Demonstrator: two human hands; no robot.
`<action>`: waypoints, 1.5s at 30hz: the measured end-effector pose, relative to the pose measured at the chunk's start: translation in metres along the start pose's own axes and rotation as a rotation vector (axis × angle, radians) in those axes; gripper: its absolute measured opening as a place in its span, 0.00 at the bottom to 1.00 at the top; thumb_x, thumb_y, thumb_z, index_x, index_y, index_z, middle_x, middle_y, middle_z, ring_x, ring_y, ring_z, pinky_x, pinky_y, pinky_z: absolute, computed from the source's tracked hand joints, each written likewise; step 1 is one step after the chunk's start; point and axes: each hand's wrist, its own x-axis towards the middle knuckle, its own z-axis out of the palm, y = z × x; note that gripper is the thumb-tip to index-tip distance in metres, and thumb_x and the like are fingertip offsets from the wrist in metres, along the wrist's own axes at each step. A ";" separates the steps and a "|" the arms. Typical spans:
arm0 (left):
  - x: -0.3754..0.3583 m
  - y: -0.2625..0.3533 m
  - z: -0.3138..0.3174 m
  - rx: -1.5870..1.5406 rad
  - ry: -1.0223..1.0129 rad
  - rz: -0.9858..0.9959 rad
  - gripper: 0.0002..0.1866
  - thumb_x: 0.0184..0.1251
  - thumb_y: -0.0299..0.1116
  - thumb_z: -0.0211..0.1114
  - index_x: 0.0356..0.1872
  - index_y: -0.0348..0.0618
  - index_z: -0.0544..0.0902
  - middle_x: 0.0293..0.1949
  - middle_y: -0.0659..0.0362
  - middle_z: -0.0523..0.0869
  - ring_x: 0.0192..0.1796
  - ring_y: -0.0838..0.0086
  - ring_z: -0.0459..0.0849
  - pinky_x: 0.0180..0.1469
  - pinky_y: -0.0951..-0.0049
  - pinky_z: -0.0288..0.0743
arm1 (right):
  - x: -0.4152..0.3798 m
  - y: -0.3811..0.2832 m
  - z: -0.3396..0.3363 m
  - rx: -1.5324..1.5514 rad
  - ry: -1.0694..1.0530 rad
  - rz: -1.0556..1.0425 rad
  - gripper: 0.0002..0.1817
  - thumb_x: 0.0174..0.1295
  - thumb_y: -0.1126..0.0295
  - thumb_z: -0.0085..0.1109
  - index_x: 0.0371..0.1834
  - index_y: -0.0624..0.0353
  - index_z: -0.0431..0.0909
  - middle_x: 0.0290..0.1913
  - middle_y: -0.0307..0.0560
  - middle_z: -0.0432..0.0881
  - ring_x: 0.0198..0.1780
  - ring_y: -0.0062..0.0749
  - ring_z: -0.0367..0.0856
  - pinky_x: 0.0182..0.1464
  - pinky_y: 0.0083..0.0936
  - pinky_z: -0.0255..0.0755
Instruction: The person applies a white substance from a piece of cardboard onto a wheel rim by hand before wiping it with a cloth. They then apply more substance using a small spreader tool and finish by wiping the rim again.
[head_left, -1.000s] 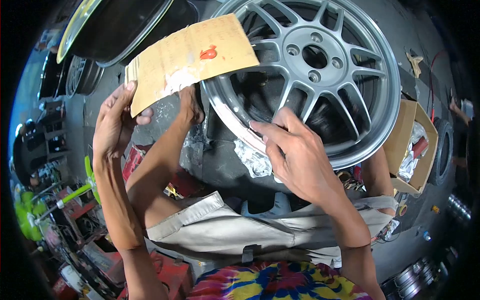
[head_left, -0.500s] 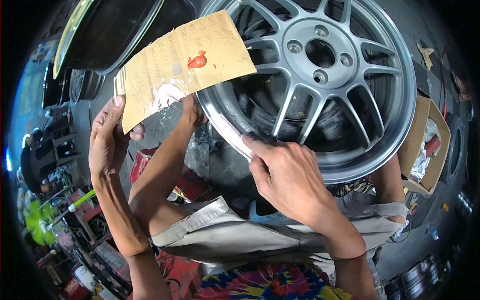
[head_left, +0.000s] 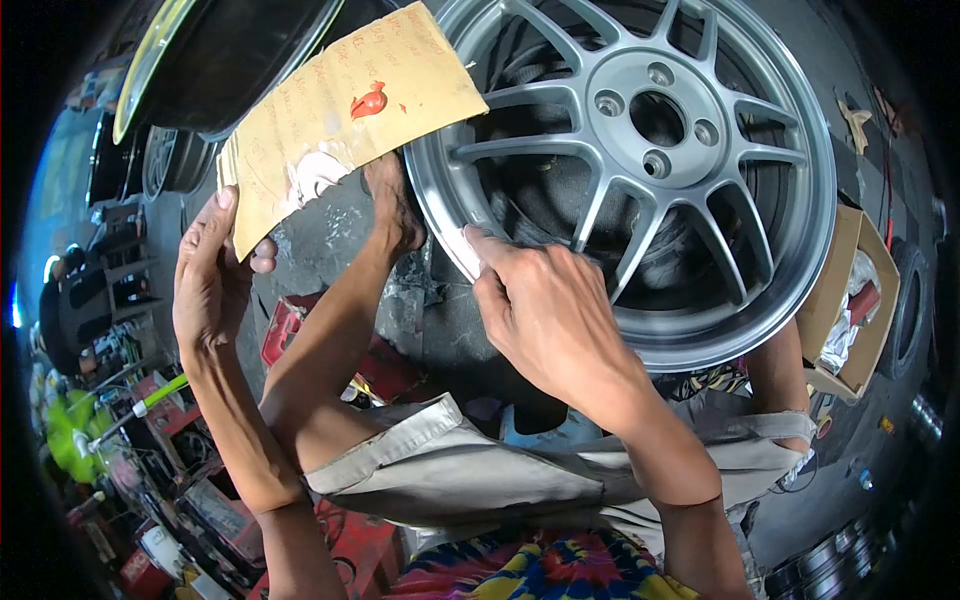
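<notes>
My left hand (head_left: pixel 212 265) grips the lower left corner of a piece of brown cardboard (head_left: pixel 300 105), its thumb on top. The cardboard carries handwriting, a red-orange blob of paste (head_left: pixel 369 101) and a pale pink-white smear of paste (head_left: pixel 316 175) near its lower edge. My right hand (head_left: pixel 555 315) is at the left lip of a silver alloy wheel (head_left: pixel 640 190), index finger extended onto the rim and thumb just below it. The other fingers curl under, and whatever they may hold is hidden. Pale paste (head_left: pixel 460 248) coats the lip beside the fingertip.
Another wheel rim (head_left: pixel 225 60) stands at the upper left. On the right, a cardboard box (head_left: pixel 855 300) with crumpled material sits beside a tyre (head_left: pixel 905 305). Below my left forearm are a green fan (head_left: pixel 72 435) and red equipment. My bare foot (head_left: pixel 395 205) is beside the wheel.
My right hand has slid up and left along the wheel's lip. The cardboard in my left hand has shifted slightly up and left. In view, the wheel sits a little farther right.
</notes>
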 end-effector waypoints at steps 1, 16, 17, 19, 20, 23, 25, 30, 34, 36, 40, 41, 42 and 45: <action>-0.001 -0.001 -0.001 -0.003 -0.004 0.007 0.22 0.77 0.40 0.56 0.58 0.28 0.75 0.35 0.56 0.87 0.24 0.81 0.83 0.26 0.85 0.80 | -0.002 -0.001 0.001 -0.001 -0.001 -0.004 0.17 0.60 0.75 0.55 0.52 0.71 0.80 0.23 0.67 0.79 0.26 0.58 0.81 0.36 0.45 0.75; -0.002 0.002 -0.002 -0.045 -0.041 -0.005 0.22 0.77 0.40 0.55 0.58 0.28 0.74 0.41 0.54 0.86 0.28 0.78 0.84 0.29 0.84 0.81 | -0.017 -0.006 -0.007 -0.051 0.002 -0.003 0.17 0.59 0.76 0.56 0.51 0.68 0.81 0.33 0.67 0.83 0.32 0.60 0.83 0.39 0.46 0.76; -0.001 0.002 -0.003 -0.050 -0.055 0.000 0.22 0.77 0.40 0.55 0.58 0.28 0.74 0.41 0.54 0.87 0.28 0.78 0.84 0.29 0.84 0.81 | -0.012 -0.005 -0.004 -0.051 0.000 -0.005 0.17 0.59 0.76 0.56 0.51 0.68 0.81 0.33 0.67 0.83 0.32 0.60 0.83 0.39 0.46 0.76; 0.000 0.002 -0.004 -0.062 -0.045 -0.003 0.22 0.77 0.40 0.55 0.58 0.28 0.74 0.41 0.54 0.87 0.28 0.78 0.84 0.29 0.84 0.81 | -0.004 -0.004 0.000 -0.059 0.027 -0.023 0.17 0.59 0.76 0.56 0.51 0.69 0.82 0.33 0.67 0.83 0.32 0.60 0.83 0.38 0.46 0.76; 0.000 0.002 -0.005 -0.073 -0.039 -0.005 0.22 0.77 0.40 0.55 0.58 0.29 0.74 0.42 0.54 0.87 0.29 0.78 0.85 0.29 0.84 0.81 | -0.001 -0.004 0.000 -0.059 0.025 -0.024 0.17 0.59 0.76 0.56 0.51 0.69 0.82 0.33 0.67 0.83 0.32 0.60 0.83 0.38 0.46 0.76; 0.001 0.001 -0.008 -0.092 -0.032 0.010 0.22 0.77 0.40 0.55 0.58 0.29 0.75 0.42 0.54 0.87 0.29 0.78 0.85 0.30 0.84 0.82 | -0.001 -0.005 0.001 -0.076 0.029 -0.036 0.17 0.59 0.77 0.55 0.51 0.69 0.81 0.32 0.66 0.82 0.32 0.60 0.83 0.39 0.46 0.76; 0.000 0.003 -0.008 -0.101 -0.006 0.010 0.22 0.77 0.40 0.55 0.58 0.29 0.75 0.42 0.54 0.87 0.29 0.78 0.85 0.30 0.84 0.82 | -0.011 -0.007 -0.004 -0.058 0.011 -0.024 0.17 0.58 0.76 0.56 0.52 0.68 0.81 0.33 0.66 0.83 0.33 0.60 0.82 0.40 0.45 0.77; 0.001 0.002 -0.008 -0.162 0.014 0.048 0.22 0.76 0.41 0.57 0.57 0.30 0.76 0.41 0.55 0.87 0.30 0.78 0.86 0.32 0.83 0.83 | -0.045 -0.010 -0.022 -0.112 -0.033 0.043 0.17 0.58 0.77 0.55 0.51 0.65 0.82 0.35 0.64 0.83 0.33 0.58 0.83 0.41 0.43 0.77; -0.008 0.009 0.005 -0.120 -0.086 0.058 0.21 0.73 0.42 0.61 0.52 0.31 0.79 0.36 0.56 0.88 0.29 0.78 0.86 0.32 0.82 0.84 | -0.064 -0.019 -0.039 -0.115 0.019 -0.024 0.16 0.57 0.79 0.56 0.50 0.64 0.83 0.35 0.62 0.84 0.33 0.52 0.84 0.38 0.37 0.77; -0.016 0.012 0.017 -0.119 -0.188 0.066 0.21 0.73 0.42 0.61 0.53 0.30 0.78 0.36 0.55 0.88 0.28 0.77 0.87 0.31 0.81 0.85 | -0.067 -0.031 -0.049 0.045 0.155 -0.126 0.15 0.57 0.79 0.59 0.49 0.62 0.82 0.31 0.53 0.82 0.29 0.52 0.82 0.35 0.39 0.74; -0.032 0.019 0.037 -0.150 -0.325 0.081 0.21 0.74 0.39 0.61 0.55 0.28 0.77 0.38 0.51 0.88 0.29 0.74 0.88 0.30 0.80 0.85 | -0.060 -0.051 -0.065 -0.138 0.326 -0.390 0.21 0.51 0.79 0.63 0.51 0.54 0.82 0.33 0.45 0.71 0.33 0.40 0.74 0.36 0.34 0.68; -0.032 0.017 0.038 -0.167 -0.371 0.087 0.21 0.74 0.38 0.61 0.55 0.28 0.77 0.38 0.50 0.88 0.29 0.73 0.88 0.30 0.79 0.85 | -0.058 -0.057 -0.069 -0.150 0.328 -0.393 0.21 0.51 0.79 0.63 0.51 0.54 0.82 0.33 0.45 0.71 0.33 0.40 0.74 0.36 0.34 0.68; -0.037 0.017 0.040 -0.178 -0.374 0.092 0.21 0.74 0.38 0.61 0.55 0.28 0.77 0.38 0.50 0.88 0.29 0.73 0.88 0.30 0.79 0.85 | -0.056 -0.064 -0.072 -0.290 0.364 -0.444 0.24 0.50 0.81 0.61 0.53 0.51 0.83 0.33 0.43 0.69 0.34 0.37 0.71 0.37 0.31 0.66; -0.049 0.018 0.052 -0.164 -0.366 0.161 0.23 0.73 0.39 0.62 0.56 0.26 0.76 0.37 0.49 0.88 0.30 0.71 0.89 0.32 0.79 0.85 | -0.053 -0.073 -0.072 -0.506 0.395 -0.500 0.29 0.48 0.81 0.59 0.56 0.45 0.83 0.35 0.42 0.66 0.37 0.35 0.67 0.41 0.30 0.62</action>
